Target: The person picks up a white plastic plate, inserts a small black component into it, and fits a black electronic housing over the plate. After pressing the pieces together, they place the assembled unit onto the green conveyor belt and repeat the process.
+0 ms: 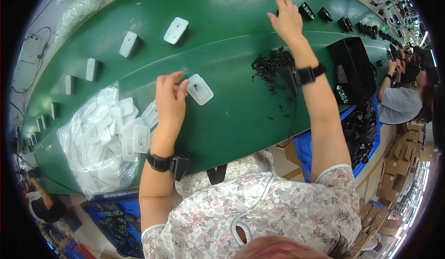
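Note:
My left hand (170,96) hovers over the green table, fingers loosely bent and apart, with nothing visible in it. Its fingertips are right beside a white rounded plastic cover (200,90) with small holes and a dark spot; whether they touch its edge I cannot tell. Farther off to the right, my right hand (287,19) is stretched out with thumb and fingers spread. A small dark patch shows between them, mostly hidden. Just right of that hand is a black housing with a green circuit board (306,11). Black screws (271,66) lie in a pile below my right wrist.
A clear bag (99,143) of white covers lies at the left. White units (176,31) stand spaced along the far strip, black housings (345,24) at its right. A black box (352,69) and blue bin (303,154) are at right. A co-worker (401,101) sits beyond.

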A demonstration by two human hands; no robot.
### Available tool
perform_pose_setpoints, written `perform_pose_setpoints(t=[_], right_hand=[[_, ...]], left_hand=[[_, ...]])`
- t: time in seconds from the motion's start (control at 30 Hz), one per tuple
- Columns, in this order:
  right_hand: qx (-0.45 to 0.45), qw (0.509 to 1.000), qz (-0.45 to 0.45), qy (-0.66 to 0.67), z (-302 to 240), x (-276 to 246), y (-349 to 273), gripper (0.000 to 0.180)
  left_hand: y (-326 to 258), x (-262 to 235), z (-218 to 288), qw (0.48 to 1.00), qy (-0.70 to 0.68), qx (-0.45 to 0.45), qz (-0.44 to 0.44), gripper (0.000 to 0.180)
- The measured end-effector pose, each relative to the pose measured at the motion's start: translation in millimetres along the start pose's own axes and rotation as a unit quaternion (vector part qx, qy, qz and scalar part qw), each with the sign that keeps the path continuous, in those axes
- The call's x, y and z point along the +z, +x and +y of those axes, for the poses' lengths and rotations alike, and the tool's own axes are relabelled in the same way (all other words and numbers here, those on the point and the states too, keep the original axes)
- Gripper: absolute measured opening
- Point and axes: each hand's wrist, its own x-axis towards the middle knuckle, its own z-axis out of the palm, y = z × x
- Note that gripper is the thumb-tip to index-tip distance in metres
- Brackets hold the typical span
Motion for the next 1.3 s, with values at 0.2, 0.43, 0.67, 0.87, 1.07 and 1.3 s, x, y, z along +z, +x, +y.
perform_pose_setpoints(t=[0.2,0.43,0.67,0.87,1.07,1.3], right_hand=[[0.006,0.954,-0.222,-0.203,55.2,29.5,36.9,0.056],[0.183,0.849,-0.23,0.439,-22.9,-7.4,15.5,0.04],[0.001,0.921,-0.259,0.291,-68.1,-50.9,-58.5,0.038],[-0.131,0.945,-0.145,0.263,-80.1,-54.0,-69.2,0.036],[-0.193,0.919,-0.145,0.313,-115.6,-73.0,-101.6,0.038],[-0.224,0.915,-0.177,0.285,-132.7,-69.5,-109.8,0.037]], left_hand=[[-15.0,16.9,22.4,0.943,0.307,0.13,0.016,0.078],[-11.0,25.0,21.7,0.935,0.313,0.167,0.016,0.073],[-7.4,12.4,12.9,0.957,0.161,0.231,-0.068,0.061],[-4.5,13.6,11.3,0.955,0.082,0.268,-0.096,0.066],[-1.5,-9.0,12.9,0.969,0.006,0.237,-0.064,0.062],[-6.5,-17.7,7.0,0.945,0.15,0.26,-0.133,0.058]])
